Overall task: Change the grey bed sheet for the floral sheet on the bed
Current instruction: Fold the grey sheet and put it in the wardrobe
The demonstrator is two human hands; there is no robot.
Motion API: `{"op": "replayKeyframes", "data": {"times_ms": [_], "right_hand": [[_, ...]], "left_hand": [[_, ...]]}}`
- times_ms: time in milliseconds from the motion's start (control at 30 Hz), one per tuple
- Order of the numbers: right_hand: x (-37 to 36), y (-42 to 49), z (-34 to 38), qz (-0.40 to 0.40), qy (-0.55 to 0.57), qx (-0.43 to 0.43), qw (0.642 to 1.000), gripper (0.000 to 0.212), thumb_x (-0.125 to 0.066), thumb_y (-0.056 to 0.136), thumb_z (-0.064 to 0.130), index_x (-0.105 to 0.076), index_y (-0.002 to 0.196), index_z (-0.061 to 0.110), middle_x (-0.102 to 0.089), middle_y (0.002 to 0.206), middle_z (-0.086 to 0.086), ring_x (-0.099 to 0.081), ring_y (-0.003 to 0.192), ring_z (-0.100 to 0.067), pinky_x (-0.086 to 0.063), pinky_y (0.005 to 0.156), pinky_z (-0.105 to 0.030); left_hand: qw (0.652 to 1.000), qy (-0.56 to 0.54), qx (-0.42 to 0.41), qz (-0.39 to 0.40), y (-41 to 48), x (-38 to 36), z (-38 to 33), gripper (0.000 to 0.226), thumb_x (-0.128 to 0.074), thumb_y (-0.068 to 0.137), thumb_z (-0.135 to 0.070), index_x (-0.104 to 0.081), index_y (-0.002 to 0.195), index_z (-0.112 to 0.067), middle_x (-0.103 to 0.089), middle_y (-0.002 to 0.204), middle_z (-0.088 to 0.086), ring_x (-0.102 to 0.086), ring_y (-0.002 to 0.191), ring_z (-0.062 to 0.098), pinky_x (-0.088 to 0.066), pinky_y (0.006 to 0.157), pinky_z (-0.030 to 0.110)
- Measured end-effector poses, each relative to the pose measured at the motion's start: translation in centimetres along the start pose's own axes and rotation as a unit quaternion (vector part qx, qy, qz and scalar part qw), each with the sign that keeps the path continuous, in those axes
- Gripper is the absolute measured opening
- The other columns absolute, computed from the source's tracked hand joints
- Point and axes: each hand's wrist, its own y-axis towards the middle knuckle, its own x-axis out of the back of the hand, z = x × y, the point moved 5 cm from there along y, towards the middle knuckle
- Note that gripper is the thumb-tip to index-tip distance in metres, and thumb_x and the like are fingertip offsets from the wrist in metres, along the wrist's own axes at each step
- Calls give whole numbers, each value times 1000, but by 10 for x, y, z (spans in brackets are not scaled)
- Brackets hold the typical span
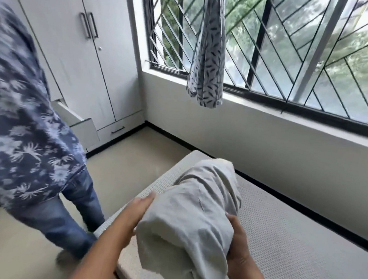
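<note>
The grey bed sheet point(196, 214) is bunched into a thick bundle held above the bare mattress point(292, 239). My left hand point(136, 211) presses against the bundle's left side. My right hand point(237, 241) grips its right side from below. The mattress shows a pale dotted surface with no sheet on it. No floral sheet is visible on the bed.
Another person point(22, 123) in a blue patterned shirt and jeans stands on the floor at the left, close to the bed's edge. A white wardrobe point(74, 50) fills the back left. A patterned cloth point(208, 58) hangs in front of the barred window point(299, 49).
</note>
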Motion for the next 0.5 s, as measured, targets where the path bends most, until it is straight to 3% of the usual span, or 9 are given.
{"op": "replayKeyframes", "data": {"times_ms": [67, 100, 200, 333, 400, 500], "right_hand": [[8, 1, 4, -58, -1, 14, 998, 53, -58, 88, 35, -71, 120, -5, -67, 121, -29, -68, 107, -43, -47, 106, -51], [3, 0, 4, -58, 2, 19, 998, 48, -55, 91, 33, -73, 118, -3, -67, 122, -29, -67, 109, -43, -44, 109, -52], [-13, -3, -1, -49, -14, 37, 998, 41, -51, 94, 29, -80, 96, 1, -71, 112, -28, -72, 99, -41, -46, 106, -52], [-38, -6, -27, -35, -30, 17, 999, 49, -52, 90, 28, -68, 123, -4, -67, 121, -30, -67, 110, -44, -47, 106, -50], [-50, -8, -43, -31, -39, -1, 999, 56, -53, 88, 29, -61, 133, -4, -63, 130, -31, -62, 120, -46, -41, 112, -53], [-62, -7, -59, -22, -36, -16, 999, 60, -53, 86, 30, -60, 134, -5, -60, 132, -34, -60, 121, -50, -39, 113, -54]], "left_hand": [[997, -71, 21, -12, -7, 12, 20, 65, -52, 85, -77, -56, 132, -32, -61, 131, -5, -57, 112, 21, -46, 98, 43], [996, -92, 23, 1, -13, 12, 25, 69, -53, 78, -84, -58, 128, -37, -62, 129, -8, -56, 114, 20, -46, 99, 47], [978, -175, 66, 94, -35, -3, 34, 72, -52, 74, -88, -67, 118, -33, -71, 118, -2, -63, 111, 24, -51, 99, 49], [939, -287, 75, 176, -51, -7, 28, 82, -55, 74, -85, -70, 124, -22, -72, 122, 9, -68, 114, 32, -49, 105, 47], [917, -346, 84, 179, -55, -2, 30, 74, -58, 81, -74, -71, 122, -14, -71, 121, 16, -70, 108, 34, -52, 99, 46], [919, -361, 44, 152, -54, 7, 42, 62, -56, 89, -63, -69, 121, -11, -74, 112, 14, -75, 94, 32, -58, 79, 42]]}}
